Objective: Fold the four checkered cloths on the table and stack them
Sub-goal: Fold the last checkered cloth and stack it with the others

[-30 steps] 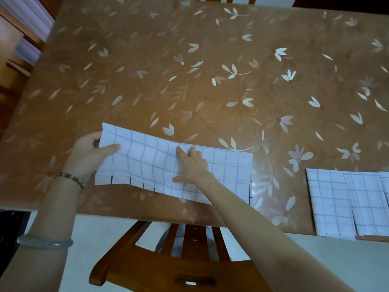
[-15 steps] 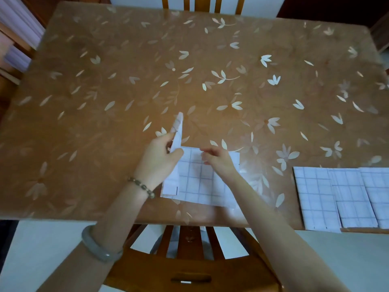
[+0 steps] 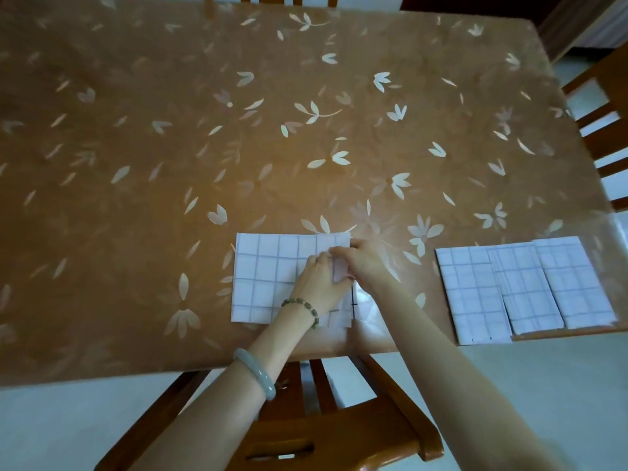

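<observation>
The folded checkered cloth lies at the table's 6 o'clock edge; the right hand pinches its 3 o'clock side, the left hand rests there, grip unclear; three folded cloths overlap at 4 o'clock

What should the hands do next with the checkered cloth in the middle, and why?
Probably fold the cloth over once more. The left hand and right hand meet at its right edge, and it looks wider than the three folded cloths lying overlapped near the right end of the table, so it likely isn't small enough to stack yet.
</observation>
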A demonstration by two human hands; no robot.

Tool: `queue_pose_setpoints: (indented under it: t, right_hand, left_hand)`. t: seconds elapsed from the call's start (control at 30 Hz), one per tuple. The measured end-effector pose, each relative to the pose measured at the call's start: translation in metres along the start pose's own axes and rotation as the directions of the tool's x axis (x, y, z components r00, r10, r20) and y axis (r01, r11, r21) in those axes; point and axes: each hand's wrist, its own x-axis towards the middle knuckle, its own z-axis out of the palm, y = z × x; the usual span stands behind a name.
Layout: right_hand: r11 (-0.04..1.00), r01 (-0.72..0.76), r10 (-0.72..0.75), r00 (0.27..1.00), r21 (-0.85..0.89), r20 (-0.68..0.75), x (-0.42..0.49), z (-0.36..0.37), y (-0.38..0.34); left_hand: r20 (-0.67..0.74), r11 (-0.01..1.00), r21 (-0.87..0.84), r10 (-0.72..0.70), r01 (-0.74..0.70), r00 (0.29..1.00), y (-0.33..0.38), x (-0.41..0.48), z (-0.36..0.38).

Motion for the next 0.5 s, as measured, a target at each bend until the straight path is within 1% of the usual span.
queue_pose_setpoints:
  t: [0.03,0.07,0.1,0.13,0.2,0.23,0.27,0.3,0.33,0.43,0.5]
  right_hand:
    - [0.999,-0.002,0.000,0.999,-0.054,-0.037,0.005,0.000,0.004]
    - [0.995,-0.008,0.002,0.998,-0.103,-0.064,0.009,-0.001,0.008]
    - [0.991,-0.007,-0.003,0.997,-0.134,-0.077,0.011,-0.001,0.010]
    - [0.988,-0.001,-0.013,0.996,-0.153,-0.088,0.013,-0.003,0.011]
    - [0.984,0.018,-0.041,0.992,-0.180,-0.123,0.013,-0.006,0.011]
    - [0.981,0.018,-0.048,0.987,-0.194,-0.151,0.014,-0.007,0.012]
    - [0.979,0.019,-0.056,0.983,-0.204,-0.176,0.015,-0.009,0.013]
    - [0.977,0.025,-0.066,0.980,-0.214,-0.187,0.016,-0.009,0.014]
    - [0.973,0.038,-0.082,0.980,-0.229,-0.183,0.018,-0.010,0.015]
    - [0.950,0.085,-0.145,0.973,-0.301,-0.181,0.022,-0.007,0.016]
    - [0.931,0.117,-0.193,0.962,-0.346,-0.195,0.026,-0.005,0.018]
  left_hand:
    - [0.037,1.000,0.002,-0.010,0.009,0.999,-0.006,0.000,0.001]
    - [0.040,1.000,0.010,-0.008,0.008,0.999,-0.015,0.000,-0.002]
    - [0.008,0.999,0.033,0.011,-0.012,1.000,-0.027,0.001,-0.006]
    - [-0.047,0.997,0.075,0.040,-0.037,0.998,-0.041,0.001,-0.013]
    - [-0.199,0.978,0.197,0.105,-0.066,0.974,-0.077,0.002,-0.030]
    - [-0.266,0.964,0.261,0.125,-0.053,0.956,-0.097,0.004,-0.039]
    - [-0.302,0.948,0.318,0.136,-0.034,0.943,-0.115,0.005,-0.047]
    - [-0.299,0.932,0.362,0.141,-0.024,0.944,-0.131,0.006,-0.053]
    - [-0.261,0.917,0.398,0.145,-0.030,0.954,-0.143,0.005,-0.057]
    - [-0.119,0.852,0.507,0.220,-0.131,0.968,-0.161,0.004,-0.061]
    - [-0.082,0.812,0.559,0.258,-0.170,0.963,-0.162,0.006,-0.061]
